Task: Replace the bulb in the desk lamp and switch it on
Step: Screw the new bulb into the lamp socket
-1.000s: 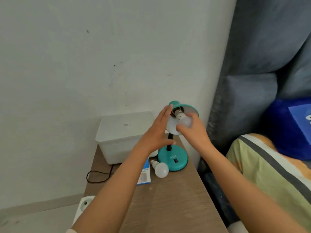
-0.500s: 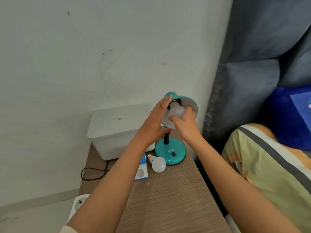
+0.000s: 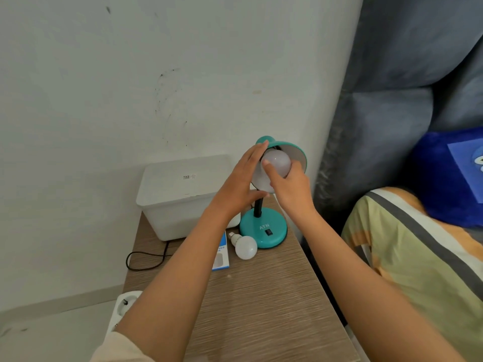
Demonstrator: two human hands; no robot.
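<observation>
**At frame centre: both hands on the lamp head**

Centre of frame, a teal desk lamp [image 3: 263,229] is standing on a wooden table [image 3: 261,304], shade [image 3: 292,150] tilted toward the camera. Right hand [image 3: 290,189] is gripping a white bulb [image 3: 278,163] w/ thumb and fingers curled round it; bulb is sitting inside the shade, base end hidden. Left hand [image 3: 241,184] is lying flat against the shade's left side, fingers straight and spread, not clenched, thumb near the black neck. Just below-left of the lamp base, a second bulb [image 3: 244,245] is lying on its side, touching a blue and white box [image 3: 221,253]. White plastic bin [image 3: 183,194] is sitting at the table's back, left of lamp. Black cord [image 3: 146,257] is looping off the table's left edge. Lamp's switch is facing the camera; can't tell its position.
</observation>
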